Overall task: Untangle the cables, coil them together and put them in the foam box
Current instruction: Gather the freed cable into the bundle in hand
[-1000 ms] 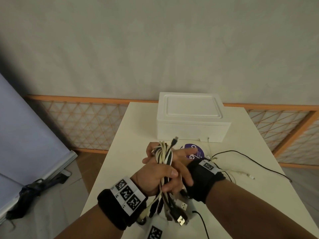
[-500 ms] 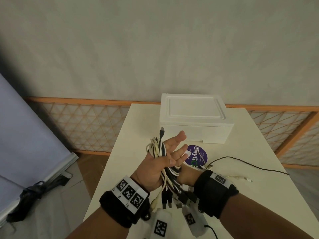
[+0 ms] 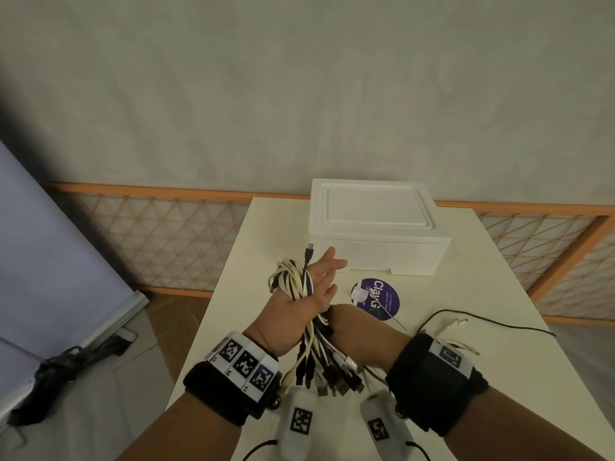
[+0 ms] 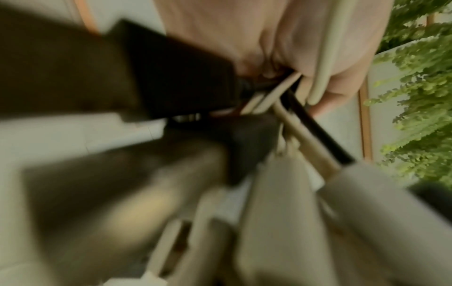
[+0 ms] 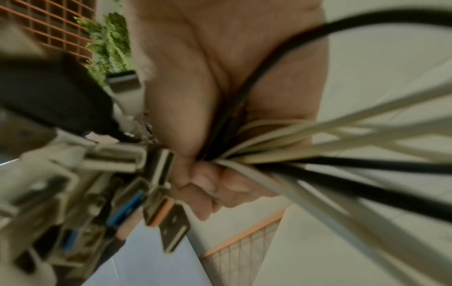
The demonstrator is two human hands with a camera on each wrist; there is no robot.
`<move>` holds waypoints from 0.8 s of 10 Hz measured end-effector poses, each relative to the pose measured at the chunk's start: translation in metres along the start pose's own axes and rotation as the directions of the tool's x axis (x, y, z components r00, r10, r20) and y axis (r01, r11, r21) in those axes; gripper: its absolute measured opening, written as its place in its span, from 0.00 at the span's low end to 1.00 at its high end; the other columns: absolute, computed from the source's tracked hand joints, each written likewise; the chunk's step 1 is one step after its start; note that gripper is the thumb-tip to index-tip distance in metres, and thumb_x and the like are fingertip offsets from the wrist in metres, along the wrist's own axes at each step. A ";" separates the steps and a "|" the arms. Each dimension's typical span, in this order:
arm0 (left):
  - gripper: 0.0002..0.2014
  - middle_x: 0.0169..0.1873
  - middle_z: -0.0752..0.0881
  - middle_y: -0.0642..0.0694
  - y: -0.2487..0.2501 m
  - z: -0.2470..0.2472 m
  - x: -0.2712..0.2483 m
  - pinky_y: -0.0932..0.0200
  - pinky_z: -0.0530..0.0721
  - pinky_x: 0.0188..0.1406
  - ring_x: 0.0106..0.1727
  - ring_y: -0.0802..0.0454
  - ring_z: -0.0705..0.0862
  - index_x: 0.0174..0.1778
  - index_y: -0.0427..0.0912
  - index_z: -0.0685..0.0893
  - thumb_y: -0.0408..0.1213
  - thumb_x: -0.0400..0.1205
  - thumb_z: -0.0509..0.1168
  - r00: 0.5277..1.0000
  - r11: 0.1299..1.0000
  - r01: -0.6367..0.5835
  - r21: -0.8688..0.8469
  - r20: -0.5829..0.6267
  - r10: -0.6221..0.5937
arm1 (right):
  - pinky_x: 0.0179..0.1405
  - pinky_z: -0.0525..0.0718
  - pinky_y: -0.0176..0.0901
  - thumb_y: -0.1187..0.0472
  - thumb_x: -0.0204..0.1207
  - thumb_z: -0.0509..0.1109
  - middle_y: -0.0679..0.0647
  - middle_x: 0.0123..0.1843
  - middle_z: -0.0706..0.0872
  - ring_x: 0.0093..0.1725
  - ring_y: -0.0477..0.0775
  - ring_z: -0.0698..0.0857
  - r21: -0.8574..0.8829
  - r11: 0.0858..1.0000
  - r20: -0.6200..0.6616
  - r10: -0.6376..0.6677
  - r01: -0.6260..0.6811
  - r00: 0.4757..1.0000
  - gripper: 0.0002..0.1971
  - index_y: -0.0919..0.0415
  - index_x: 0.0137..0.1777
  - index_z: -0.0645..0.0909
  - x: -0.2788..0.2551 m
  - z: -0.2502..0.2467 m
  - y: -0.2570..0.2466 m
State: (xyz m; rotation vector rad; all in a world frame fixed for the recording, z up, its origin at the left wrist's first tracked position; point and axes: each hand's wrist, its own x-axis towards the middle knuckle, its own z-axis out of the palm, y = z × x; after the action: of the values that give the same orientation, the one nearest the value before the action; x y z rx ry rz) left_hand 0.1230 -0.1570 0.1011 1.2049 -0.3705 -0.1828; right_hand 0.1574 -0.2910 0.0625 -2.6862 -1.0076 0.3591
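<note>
Two hands work one bundle just above the near end of the table (image 3: 499, 377). Nearest the camera, a cluster of USB plugs (image 3: 332, 377) hangs loose between the wrists. Just beyond them the right hand (image 5: 220, 96) is closed round the cable bundle (image 3: 299, 287), its fingers (image 5: 208, 185) curled tight over white and black strands where they gather; from the head view this hand is mostly hidden under the left. The left hand (image 3: 299, 304) lies over the bundle with its fingers straight and spread, the looped cables passing over its thumb side, and one black plug sticking up past the fingertips.

Judging by this, the coiling step is in hand: most cables are gathered into one loop, but not all. Farther right, a thin black cable (image 3: 492, 322) and a white cable (image 3: 461, 322) lie loose on the table, apart from the bundle. Beyond the hands sits a round purple sticker (image 3: 382, 296), then the foam box (image 3: 376, 237) near the far edge, lid on.

Next, the stray cables probably need drawing in, and the lid must come off before anything goes inside.
</note>
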 end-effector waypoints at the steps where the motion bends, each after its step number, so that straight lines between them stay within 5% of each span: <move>1: 0.21 0.75 0.73 0.57 -0.003 -0.003 0.002 0.47 0.58 0.82 0.82 0.58 0.60 0.50 0.58 0.89 0.27 0.73 0.62 1.000 0.992 -0.019 0.126 0.016 0.017 | 0.32 0.78 0.58 0.64 0.74 0.62 0.58 0.33 0.70 0.33 0.64 0.75 -0.050 0.999 0.017 0.002 -0.001 1.000 0.08 0.66 0.36 0.69 -0.005 -0.004 -0.008; 2: 0.19 0.76 0.71 0.51 -0.007 -0.005 0.002 0.52 0.61 0.80 0.80 0.64 0.61 0.49 0.48 0.86 0.23 0.74 0.56 1.000 0.970 0.007 0.241 0.016 -0.011 | 0.31 0.77 0.54 0.62 0.74 0.62 0.58 0.34 0.72 0.33 0.60 0.75 -0.106 0.994 0.036 0.022 -0.018 0.999 0.09 0.67 0.36 0.72 -0.010 -0.009 -0.011; 3: 0.19 0.66 0.80 0.52 -0.011 -0.005 0.001 0.61 0.68 0.74 0.79 0.62 0.65 0.52 0.46 0.83 0.25 0.71 0.56 0.998 0.952 0.057 0.300 -0.045 -0.045 | 0.34 0.77 0.53 0.60 0.76 0.60 0.61 0.40 0.79 0.38 0.61 0.79 -0.185 0.981 0.071 0.065 -0.051 0.995 0.12 0.70 0.42 0.78 -0.018 -0.013 -0.018; 4: 0.20 0.56 0.82 0.37 -0.020 -0.014 0.003 0.47 0.73 0.72 0.67 0.56 0.75 0.52 0.58 0.84 0.37 0.67 0.58 0.995 0.862 0.077 0.501 -0.098 -0.032 | 0.47 0.82 0.53 0.59 0.79 0.59 0.60 0.50 0.84 0.48 0.60 0.83 -0.250 0.963 0.108 0.134 -0.104 0.985 0.14 0.69 0.54 0.80 -0.035 -0.031 -0.034; 5: 0.21 0.56 0.82 0.40 -0.024 -0.027 0.004 0.47 0.78 0.67 0.61 0.51 0.82 0.54 0.63 0.81 0.38 0.67 0.59 0.989 0.759 0.127 0.639 -0.138 -0.048 | 0.53 0.84 0.53 0.59 0.80 0.59 0.58 0.53 0.84 0.52 0.60 0.83 -0.268 0.948 0.102 0.203 -0.169 0.974 0.14 0.66 0.58 0.78 -0.044 -0.037 -0.034; 6: 0.17 0.55 0.83 0.56 -0.023 -0.031 0.003 0.73 0.79 0.52 0.58 0.74 0.80 0.57 0.53 0.81 0.30 0.75 0.62 0.990 0.703 0.141 0.697 -0.115 -0.085 | 0.53 0.84 0.53 0.61 0.77 0.58 0.57 0.53 0.84 0.51 0.60 0.83 -0.262 0.949 0.100 0.210 -0.178 0.973 0.11 0.63 0.55 0.77 -0.052 -0.044 -0.032; 7: 0.04 0.48 0.76 0.61 -0.033 -0.047 0.004 0.76 0.71 0.52 0.52 0.68 0.77 0.48 0.45 0.81 0.37 0.79 0.65 0.996 0.376 0.077 0.923 -0.055 -0.069 | 0.49 0.82 0.47 0.60 0.77 0.58 0.55 0.51 0.84 0.53 0.58 0.82 -0.275 0.945 0.073 0.205 -0.178 0.976 0.06 0.57 0.49 0.75 -0.060 -0.051 -0.027; 8: 0.08 0.41 0.72 0.61 -0.039 -0.063 -0.001 0.63 0.72 0.64 0.48 0.60 0.76 0.52 0.45 0.76 0.42 0.80 0.63 0.987 0.369 0.151 0.917 -0.117 -0.112 | 0.45 0.78 0.45 0.48 0.81 0.59 0.49 0.48 0.81 0.54 0.54 0.82 -0.252 0.955 0.064 0.178 -0.157 0.982 0.11 0.54 0.51 0.76 -0.066 -0.061 -0.021</move>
State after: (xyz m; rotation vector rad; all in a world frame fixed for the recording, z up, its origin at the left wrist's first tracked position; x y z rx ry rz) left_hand 0.1476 -0.1157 0.0450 2.4049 -0.3414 -0.0743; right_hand 0.1155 -0.3285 0.1359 -3.0154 -0.9011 0.4097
